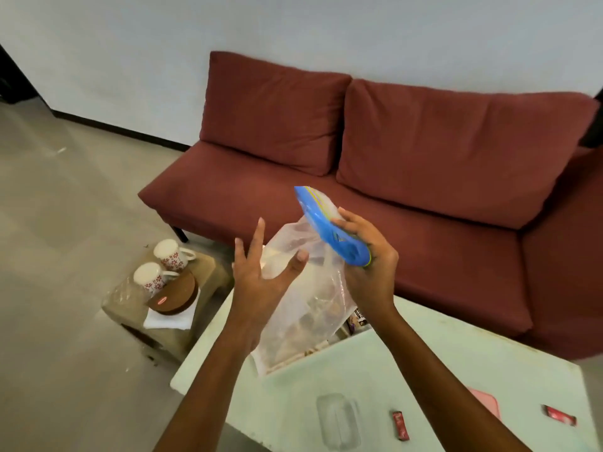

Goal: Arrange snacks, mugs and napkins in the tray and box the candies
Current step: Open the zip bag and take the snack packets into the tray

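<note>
My right hand (pixel 367 261) grips the blue zip top of a clear plastic bag (pixel 306 308) that hangs down over the pale table (pixel 375 370); snacks show faintly inside it. My left hand (pixel 261 278) is open, fingers spread, palm against the bag's left side. Two white mugs with red flower prints (pixel 166 265) stand on a low stool at the left, beside a brown round lidded box (pixel 176 293) resting on white napkins (pixel 168 321). Two red wrapped candies (pixel 400 425) (pixel 559 420) lie on the table near its front. A snack packet (pixel 357 319) peeks out behind the bag.
A dark red sofa (pixel 391 164) stands against the wall behind the table. A clear small container (pixel 339 422) sits on the table's near side, and a pink item (pixel 486 402) lies at the right. Crumpled clear plastic (pixel 125 293) lies on the stool. Grey floor spreads to the left.
</note>
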A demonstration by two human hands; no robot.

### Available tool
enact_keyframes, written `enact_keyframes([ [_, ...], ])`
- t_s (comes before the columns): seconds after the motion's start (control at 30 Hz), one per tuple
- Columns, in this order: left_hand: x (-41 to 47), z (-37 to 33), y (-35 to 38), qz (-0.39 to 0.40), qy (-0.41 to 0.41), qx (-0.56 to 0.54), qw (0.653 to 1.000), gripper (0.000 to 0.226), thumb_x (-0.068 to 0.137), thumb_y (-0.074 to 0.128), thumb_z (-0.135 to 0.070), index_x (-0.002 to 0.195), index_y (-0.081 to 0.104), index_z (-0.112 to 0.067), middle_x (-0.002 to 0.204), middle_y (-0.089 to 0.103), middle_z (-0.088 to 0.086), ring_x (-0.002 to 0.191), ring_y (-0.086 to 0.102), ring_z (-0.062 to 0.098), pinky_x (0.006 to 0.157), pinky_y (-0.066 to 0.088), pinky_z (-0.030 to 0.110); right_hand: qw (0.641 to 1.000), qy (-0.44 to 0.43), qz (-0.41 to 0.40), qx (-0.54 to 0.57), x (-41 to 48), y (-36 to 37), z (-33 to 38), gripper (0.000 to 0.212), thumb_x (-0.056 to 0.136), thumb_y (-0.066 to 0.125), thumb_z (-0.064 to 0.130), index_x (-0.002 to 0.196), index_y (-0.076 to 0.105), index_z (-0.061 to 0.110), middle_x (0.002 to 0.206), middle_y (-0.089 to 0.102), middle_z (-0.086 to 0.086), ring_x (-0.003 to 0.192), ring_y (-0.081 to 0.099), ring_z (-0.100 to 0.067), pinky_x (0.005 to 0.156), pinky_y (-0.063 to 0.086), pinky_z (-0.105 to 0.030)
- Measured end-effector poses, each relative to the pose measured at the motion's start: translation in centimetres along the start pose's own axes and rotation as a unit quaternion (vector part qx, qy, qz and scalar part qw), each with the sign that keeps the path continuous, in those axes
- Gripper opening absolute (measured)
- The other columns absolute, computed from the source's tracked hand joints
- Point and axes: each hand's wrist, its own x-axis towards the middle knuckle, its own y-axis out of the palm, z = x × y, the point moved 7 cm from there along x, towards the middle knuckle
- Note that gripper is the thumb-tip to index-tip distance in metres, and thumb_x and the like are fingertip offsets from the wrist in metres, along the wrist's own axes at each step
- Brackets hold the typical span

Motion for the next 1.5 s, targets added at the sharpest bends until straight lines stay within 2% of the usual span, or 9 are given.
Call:
enact_keyframes([
  [0.2,-0.5,-2.1,1.7,0.13,-0.046,-0.183,0.973,0.11,0.048,0.067,-0.06,0.137,0.001,-0.057,0.155,0.019,-0.009,0.133,0.036,0.015,0.108,0.036,0.048,0.984,0.138,-0.05,0.101,0.2,0.8,2.0,0.042,0.07,0.066,-0.015,0.1,0.067,0.014,0.1,0.071,-0.011,0.08,0.067,-0.008,0.072,0.055,-0.021],
  [0.33,-0.1,-4.1,1.4,0.145,0.057,-0.22,0.963,0.084,0.058,0.072,-0.039,0.133,0.035,-0.044,0.114,0.066,-0.019,0.099,0.063,-0.002,0.086,0.053,0.022,0.995,0.094,0.029,0.025,-0.1,1.9,4.6,0.039,0.074,0.059,-0.018,0.101,0.067,0.008,0.107,0.069,-0.01,0.093,0.066,-0.02,0.083,0.054,-0.03],
  [0.5,-0.2,-5.1,0.7,0.138,0.064,-0.219,0.964,0.058,0.054,0.073,-0.049,0.108,0.058,-0.037,0.097,0.074,-0.011,0.091,0.068,0.004,0.07,0.054,0.014,0.969,0.072,0.183,-0.15,-0.9,2.9,6.2,0.031,0.08,0.058,0.001,0.064,0.054,0.027,0.062,0.055,0.007,0.055,0.048,-0.008,0.053,0.039,-0.025],
  [0.6,0.4,-4.9,0.2,0.082,0.056,-0.196,0.976,0.032,0.065,0.076,-0.035,0.096,0.066,-0.035,0.092,0.074,-0.007,0.089,0.069,0.01,0.075,0.055,0.02,0.931,0.066,0.272,-0.235,-1.4,3.3,6.8,0.011,0.075,0.057,0.009,0.084,0.06,0.014,0.09,0.062,-0.005,0.082,0.056,-0.018,0.068,0.04,-0.025],
  [0.77,1.6,-5.2,-1.4,-0.018,0.068,-0.152,0.986,0.023,0.073,0.061,-0.001,0.069,0.065,-0.023,0.074,0.062,0.007,0.071,0.056,0.022,0.072,0.049,0.042,0.939,0.111,0.315,-0.087,-1.7,2.8,8.0,0.04,0.077,0.067,0.018,0.117,0.06,0.018,0.115,0.064,0.007,0.106,0.058,-0.002,0.095,0.044,-0.02],
  [0.97,2.3,-5.9,-2.3,-0.049,0.047,-0.241,0.968,0.029,0.077,0.052,0.009,0.073,0.059,-0.019,0.067,0.053,0.004,0.056,0.048,0.01,0.055,0.043,0.026,0.958,-0.055,0.167,-0.225,-2.2,-1.3,9.4,0.107,0.056,0.078,0.056,0.142,0.017,0.039,0.155,0.006,0.013,0.144,0.007,-0.009,0.114,0.016,-0.04],
  [1.2,-0.1,-7.4,4.2,0.176,0.025,-0.286,0.941,0.03,0.091,0.045,-0.009,0.117,0.059,-0.013,0.108,0.064,0.01,0.102,0.061,0.025,0.092,0.051,0.043,0.947,-0.028,0.239,-0.214,-1.9,-2.6,8.8,0.139,0.041,0.089,0.046,0.141,-0.008,0.048,0.141,-0.046,0.016,0.144,-0.015,-0.014,0.113,0.026,-0.043],
  [1.33,-1.5,-8.0,8.8,0.261,-0.037,-0.326,0.908,0.036,0.088,0.047,-0.029,0.066,0.074,-0.019,0.069,0.073,0.001,0.067,0.071,0.012,0.059,0.056,0.025,0.948,-0.068,0.213,-0.225,-2.0,-4.8,9.4,0.113,0.052,0.088,0.03,0.142,0.02,0.041,0.151,-0.029,0.006,0.145,0.001,-0.012,0.108,0.039,-0.033],
  [1.5,-3.9,-9.4,14.6,0.295,-0.007,-0.262,0.919,0.042,0.092,0.038,-0.019,0.069,0.073,-0.02,0.067,0.072,-0.002,0.066,0.069,0.009,0.06,0.057,0.022,0.958,-0.088,0.121,-0.244,-3.0,-10.2,9.4,0.06,0.063,0.082,0.013,0.118,0.058,0.014,0.147,0.029,-0.011,0.133,0.037,-0.022,0.1,0.046,-0.032],
])
